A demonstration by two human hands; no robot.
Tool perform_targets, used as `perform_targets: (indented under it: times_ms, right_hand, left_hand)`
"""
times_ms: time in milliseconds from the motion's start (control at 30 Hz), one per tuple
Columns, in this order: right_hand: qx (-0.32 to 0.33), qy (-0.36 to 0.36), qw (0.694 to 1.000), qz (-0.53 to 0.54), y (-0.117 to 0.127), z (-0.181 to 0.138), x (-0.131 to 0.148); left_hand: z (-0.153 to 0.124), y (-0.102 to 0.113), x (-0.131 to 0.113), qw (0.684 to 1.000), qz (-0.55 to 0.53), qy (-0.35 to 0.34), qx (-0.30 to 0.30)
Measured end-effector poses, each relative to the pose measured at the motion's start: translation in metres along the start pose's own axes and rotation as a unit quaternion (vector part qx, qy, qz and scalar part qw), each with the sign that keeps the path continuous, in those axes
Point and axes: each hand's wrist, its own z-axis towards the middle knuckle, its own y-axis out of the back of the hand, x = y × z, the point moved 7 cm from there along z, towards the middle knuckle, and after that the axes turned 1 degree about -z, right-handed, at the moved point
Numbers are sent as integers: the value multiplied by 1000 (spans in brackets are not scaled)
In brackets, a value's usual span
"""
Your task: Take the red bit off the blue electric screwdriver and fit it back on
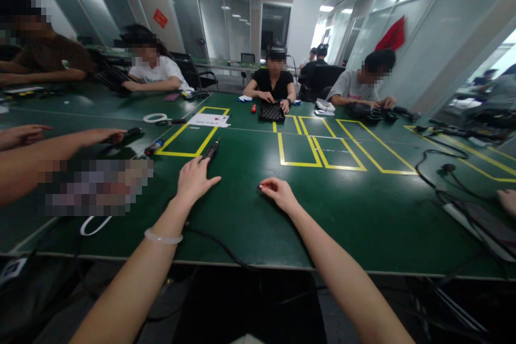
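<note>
My left hand (194, 178) is over the table with its thumb spread wide, its fingers at the rear of a dark electric screwdriver (212, 149). The screwdriver points away from me, its thin bit at the far end; whether the fingers press on its body I cannot tell. My right hand (279, 193) is low over the green tabletop (245, 226), thumb and fingers pinched on a small red-and-white piece (261, 187). Most of that piece is hidden by the fingertips.
Yellow tape rectangles (300, 164) mark the table. A white paper sheet (208, 120) lies ahead on the left. A black cable (220, 242) runs to the near edge. A co-worker's arm (60, 150) reaches in from the left; another person opposite handles a black tray (271, 112).
</note>
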Motion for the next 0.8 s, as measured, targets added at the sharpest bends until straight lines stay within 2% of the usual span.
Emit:
perform_targets:
  times_ms: [67, 133, 200, 300, 500, 800]
  right_hand:
    - [1, 3, 1000, 2, -1, 0, -1]
    - [5, 5, 1000, 11, -2, -1, 0]
    - [8, 10, 1000, 18, -3, -1, 1]
    - [-2, 18, 1000, 3, -2, -2, 4]
    - [-8, 10, 1000, -14, -1, -2, 6]
    - [-37, 23, 999, -5, 2, -2, 10]
  left_hand:
    - [-1, -9, 32, 995, 18, 59, 80]
    - [-4, -18, 50, 986, 12, 79, 146]
    - [-4, -20, 55, 984, 13, 71, 161]
    - [-1, -16, 47, 987, 25, 53, 146]
    - [1, -14, 4, 989, 12, 21, 145]
    - [-18, -21, -98, 989, -24, -82, 120]
